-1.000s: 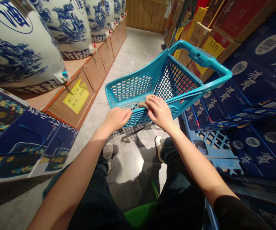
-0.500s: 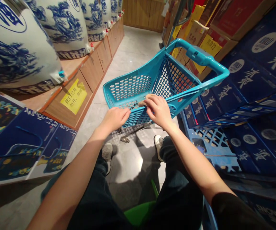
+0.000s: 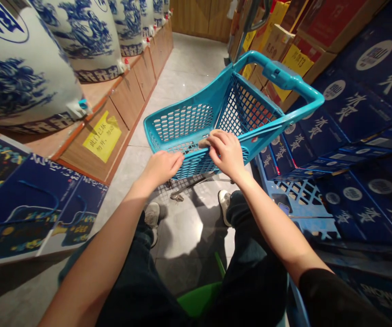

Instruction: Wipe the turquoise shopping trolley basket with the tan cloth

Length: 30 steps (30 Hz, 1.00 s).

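Glossy turquoise plastic shopping cart (image 3: 221, 91), its walls honeycombed, stands on smooth grey tiles (image 3: 191, 59). The left hand (image 3: 163, 166) curls closed over its near rim; the right hand (image 3: 228, 153), fingers bent, grips a tan cloth-like piece (image 3: 203, 143) there.

Reaching forward with left arm (image 3: 93, 245) and right arm (image 3: 274, 222), both angled in toward the middle.
Showing bare forearms, with a dark sleeve (image 3: 334, 295) near the right elbow. Turning left hand (image 3: 163, 167) inward at the wrist, back upward, with fingers folded into a loose curl, thumb side toward the right hand (image 3: 229, 153) and fingertips mostly out of sight. Angling the latter palm down, roughly in line with its forearm and slightly farther forward, with knuckles raised, fingers bent and a little parted, thumb lower and nearer the body. Leaving a gap between the two, near each other but apart. Hard to tell how firmly closed.
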{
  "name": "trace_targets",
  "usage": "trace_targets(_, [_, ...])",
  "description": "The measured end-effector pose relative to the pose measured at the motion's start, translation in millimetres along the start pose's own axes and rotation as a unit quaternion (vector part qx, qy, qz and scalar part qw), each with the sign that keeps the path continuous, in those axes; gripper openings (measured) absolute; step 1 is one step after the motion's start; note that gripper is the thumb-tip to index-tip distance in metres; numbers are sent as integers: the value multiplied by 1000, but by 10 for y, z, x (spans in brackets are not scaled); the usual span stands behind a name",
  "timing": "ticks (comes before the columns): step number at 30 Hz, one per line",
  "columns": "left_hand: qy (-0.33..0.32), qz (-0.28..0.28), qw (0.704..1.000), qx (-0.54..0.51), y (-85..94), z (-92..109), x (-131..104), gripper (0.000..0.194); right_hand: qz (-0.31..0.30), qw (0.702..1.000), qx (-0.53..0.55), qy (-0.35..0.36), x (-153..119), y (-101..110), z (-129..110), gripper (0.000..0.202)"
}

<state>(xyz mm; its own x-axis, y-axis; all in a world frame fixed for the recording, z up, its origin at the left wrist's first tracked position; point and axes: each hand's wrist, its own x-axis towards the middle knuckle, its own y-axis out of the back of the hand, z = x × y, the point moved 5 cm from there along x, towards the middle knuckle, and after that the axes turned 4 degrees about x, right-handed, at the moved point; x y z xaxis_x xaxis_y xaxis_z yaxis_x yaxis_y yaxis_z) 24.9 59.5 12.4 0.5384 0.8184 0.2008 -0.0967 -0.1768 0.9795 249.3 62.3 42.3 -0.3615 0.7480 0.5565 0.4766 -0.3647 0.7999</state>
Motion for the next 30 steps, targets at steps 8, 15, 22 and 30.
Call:
trace_targets(8, [9,7,1000,-8,8,-4,2,49,-35,998,-9,49,-137,-193,-437,46])
trace_targets(15, [20,-2,1000,-23,-6,-15,0,50,-45,999,2,1,-29,-3,-111,43])
trace_targets(22, [17,2,1000,-24,16,3,13,50,-30,999,-19,0,-123,-143,-289,46])
trace_targets(30, [19,-4,1000,-14,-1,-2,12,50,-58,998,8,7,-20,-25,-90,45])
